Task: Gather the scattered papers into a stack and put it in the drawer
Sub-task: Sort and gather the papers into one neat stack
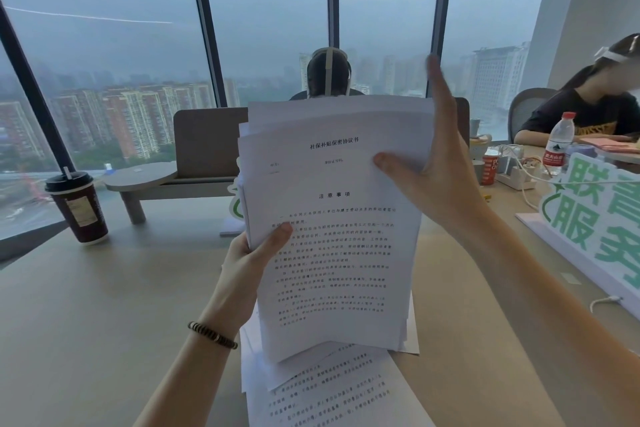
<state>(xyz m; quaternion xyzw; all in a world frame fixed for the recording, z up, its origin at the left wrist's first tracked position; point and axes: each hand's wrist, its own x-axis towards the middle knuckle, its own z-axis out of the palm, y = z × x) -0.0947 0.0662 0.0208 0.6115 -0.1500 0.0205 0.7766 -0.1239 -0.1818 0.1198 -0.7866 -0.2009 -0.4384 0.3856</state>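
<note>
The left hand pinches the upright stack at its left edge, long axis vertical over loose sheets at the counter's near edge; the right hand, spread, presses its right edge.

The held stack of papers hides most of the person seated behind it; only the top of a head shows above the sheets. Behind the stack too, the left hand keeps its fingers out of sight, only the thumb showing in front. Above the stack, the right hand's fingertips are smeared with blur. Below the stack, the loose sheets on the surface run off the bottom edge, their print perhaps too soft to read. Right of the stack, the green sign is cut by the frame.
</note>
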